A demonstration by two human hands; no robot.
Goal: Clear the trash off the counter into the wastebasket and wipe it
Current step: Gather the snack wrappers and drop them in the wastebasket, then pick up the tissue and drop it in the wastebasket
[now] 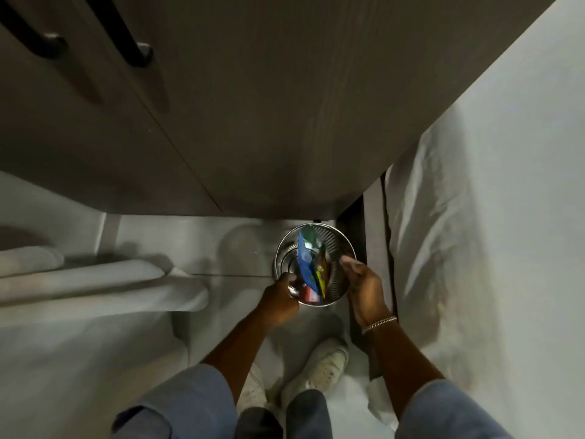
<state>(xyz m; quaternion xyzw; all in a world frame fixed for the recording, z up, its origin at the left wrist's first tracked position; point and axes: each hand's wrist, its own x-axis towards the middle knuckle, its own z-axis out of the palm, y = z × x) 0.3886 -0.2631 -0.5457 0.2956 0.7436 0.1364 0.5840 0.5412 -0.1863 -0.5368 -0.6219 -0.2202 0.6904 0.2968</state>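
A round metal mesh wastebasket (338,242) stands on the pale floor below the counter. Inside it lie a blue wrapper (305,264), a yellow wrapper (321,270), something green at the far side and something red near the front rim. My left hand (280,301) grips the basket's near left rim. My right hand (361,282) hovers over the right rim, fingers loosely curled and apart, with nothing visible in it.
A dark cabinet front (253,122) with two black handles (133,36) fills the top. A bed with white sheets (490,217) runs down the right. White rolled bedding (95,280) lies at the left. My white shoes (319,369) stand just behind the basket.
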